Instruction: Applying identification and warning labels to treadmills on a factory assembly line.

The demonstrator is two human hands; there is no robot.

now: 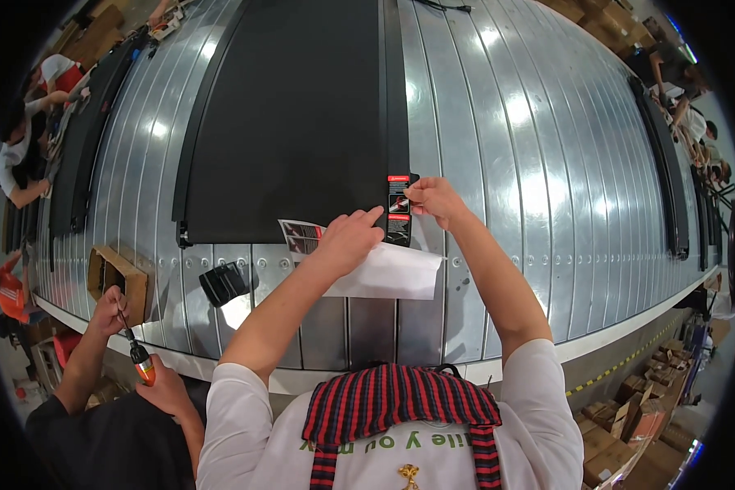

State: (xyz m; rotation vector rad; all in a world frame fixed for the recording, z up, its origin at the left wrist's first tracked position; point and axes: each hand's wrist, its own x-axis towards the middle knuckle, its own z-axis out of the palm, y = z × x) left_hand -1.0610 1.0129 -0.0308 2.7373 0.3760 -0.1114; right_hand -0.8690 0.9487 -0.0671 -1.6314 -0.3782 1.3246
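A black treadmill-like deck (294,122) with a wide belt and side rails lies on the metal table. On the near end of its right rail sits a black label (398,208) with red bands and small pictures. My right hand (435,202) pinches the label's right edge between thumb and fingers. Just left of the label, my left hand (349,242) is over a white sticker sheet (400,273), its fingers bent around it and the index finger reaching toward the rail. Printed labels show on the sheet's curled left corner. My left thumb is mostly hidden.
A black plastic part (224,283) and an open cardboard box (119,278) are at the near left. Beside me, a co-worker holds an orange-and-black screwdriver-like tool (141,359). More black decks (661,171) lie at both sides, with people around them. A black cable (445,6) lies far off.
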